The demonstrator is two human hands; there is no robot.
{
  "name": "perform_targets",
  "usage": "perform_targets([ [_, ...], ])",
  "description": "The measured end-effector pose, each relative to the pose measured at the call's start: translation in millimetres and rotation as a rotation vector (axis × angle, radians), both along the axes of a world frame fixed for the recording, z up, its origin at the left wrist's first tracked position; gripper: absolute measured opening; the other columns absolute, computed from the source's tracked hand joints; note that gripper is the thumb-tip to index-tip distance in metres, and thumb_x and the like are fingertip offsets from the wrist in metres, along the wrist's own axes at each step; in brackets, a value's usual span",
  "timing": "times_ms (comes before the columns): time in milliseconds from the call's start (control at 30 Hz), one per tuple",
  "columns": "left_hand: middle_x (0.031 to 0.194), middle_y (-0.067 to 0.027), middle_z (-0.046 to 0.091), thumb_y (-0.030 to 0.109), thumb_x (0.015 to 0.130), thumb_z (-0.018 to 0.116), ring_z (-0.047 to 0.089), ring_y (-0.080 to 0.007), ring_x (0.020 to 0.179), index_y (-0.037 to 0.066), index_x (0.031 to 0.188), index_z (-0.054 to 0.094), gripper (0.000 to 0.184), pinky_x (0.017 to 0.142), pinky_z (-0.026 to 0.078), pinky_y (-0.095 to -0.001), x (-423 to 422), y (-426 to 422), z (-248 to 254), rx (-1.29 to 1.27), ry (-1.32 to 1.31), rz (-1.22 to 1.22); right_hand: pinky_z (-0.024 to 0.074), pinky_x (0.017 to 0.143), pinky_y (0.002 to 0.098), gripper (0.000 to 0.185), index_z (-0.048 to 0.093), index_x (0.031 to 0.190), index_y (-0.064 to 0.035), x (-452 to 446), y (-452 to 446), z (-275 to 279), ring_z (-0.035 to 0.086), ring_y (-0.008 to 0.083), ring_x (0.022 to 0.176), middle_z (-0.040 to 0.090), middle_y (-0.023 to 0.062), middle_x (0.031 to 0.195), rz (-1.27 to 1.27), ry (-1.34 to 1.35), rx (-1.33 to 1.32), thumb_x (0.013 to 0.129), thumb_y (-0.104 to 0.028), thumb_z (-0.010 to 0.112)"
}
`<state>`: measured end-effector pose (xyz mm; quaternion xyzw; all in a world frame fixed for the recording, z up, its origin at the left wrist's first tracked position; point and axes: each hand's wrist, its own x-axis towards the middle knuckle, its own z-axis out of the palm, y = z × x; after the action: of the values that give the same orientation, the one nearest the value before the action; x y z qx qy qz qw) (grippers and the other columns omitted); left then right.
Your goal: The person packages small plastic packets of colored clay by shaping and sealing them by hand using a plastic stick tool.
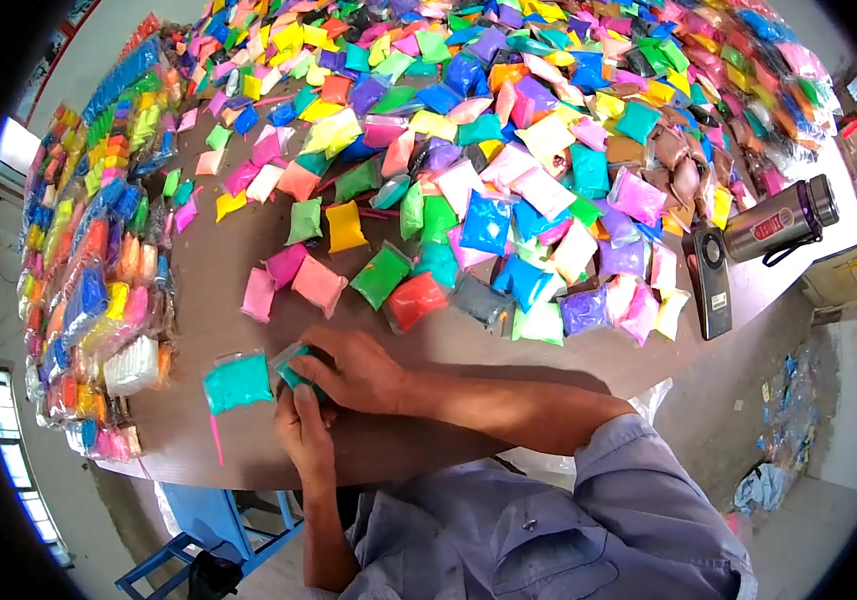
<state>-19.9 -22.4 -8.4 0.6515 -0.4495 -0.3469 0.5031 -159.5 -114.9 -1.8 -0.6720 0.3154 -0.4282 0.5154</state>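
Packets in many colours (488, 222) crowd the far side of the brown table (193, 345), and near its front edge a person in a grey shirt (538, 520) works with both hands. Between them is a small teal packet (291, 366) in clear plastic. The right hand (360, 372) pinches it from above, thumb and fingers nearly together; the left hand (305, 428) has its fingers curled in on it from below, though its exact grip is partly hidden from me. Just to the left lies a wider teal packet (238, 384), flat on the wood, with a thin pink strip (216, 440) at its lower edge. Stacked bags (98, 290) line the left side; a steel flask (778, 222) lies at the right, beside a dark rectangular device (712, 285).
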Motion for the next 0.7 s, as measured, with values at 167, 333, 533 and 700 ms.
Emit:
perform_targets([
  [167, 0.074, -0.0007, 0.056, 0.021, 0.108, 0.049, 0.049, -0.0065, 0.060, -0.002, 0.106, 0.063, 0.028, 0.052, 0.038, -0.0243, -1, -1, 1, -0.046, -0.123, -0.041, 0.0491, 0.067, 0.0442, 0.026, 0.058, 0.099, 0.0002, 0, -4, -1, 0.064, 0.0398, 0.076, 0.063, 0.0223, 0.087, -0.019, -0.057, -0.003, 0.097, -0.025, 0.065],
  [333, 0.073, 0.0001, 0.056, 0.022, 0.108, 0.049, 0.049, -0.0064, 0.061, -0.002, 0.107, 0.063, 0.028, 0.054, 0.039, -0.0241, 1, 1, -4, -0.003, -0.077, 0.002, 0.0476, 0.065, 0.0438, 0.023, 0.058, 0.098, -0.0001, -2, -5, 0, 0.062, 0.0380, 0.074, 0.062, 0.0211, 0.085, -0.003, -0.045, -0.087, 0.097, -0.022, 0.064],
  [533, 0.077, 0.0006, 0.058, 0.023, 0.110, 0.048, 0.050, -0.0062, 0.064, -0.001, 0.111, 0.063, 0.028, 0.056, 0.040, -0.0235, -1, 2, 4, -0.043, -0.057, -0.033, 0.0481, 0.065, 0.0447, 0.022, 0.060, 0.099, -0.0006, -4, -6, 9, 0.063, 0.0381, 0.075, 0.062, 0.0209, 0.083, 0.040, -0.131, 0.042, 0.097, -0.022, 0.063],
  [700, 0.082, 0.0011, 0.059, 0.023, 0.109, 0.049, 0.052, -0.0057, 0.068, 0.000, 0.109, 0.063, 0.027, 0.058, 0.041, -0.0234, -8, -3, 16, -0.040, 0.033, 0.025, 0.0490, 0.066, 0.0460, 0.022, 0.061, 0.096, -0.0012, -6, -6, 8, 0.065, 0.0400, 0.077, 0.063, 0.0210, 0.083, 0.122, -0.141, 0.051, 0.098, -0.023, 0.062],
])
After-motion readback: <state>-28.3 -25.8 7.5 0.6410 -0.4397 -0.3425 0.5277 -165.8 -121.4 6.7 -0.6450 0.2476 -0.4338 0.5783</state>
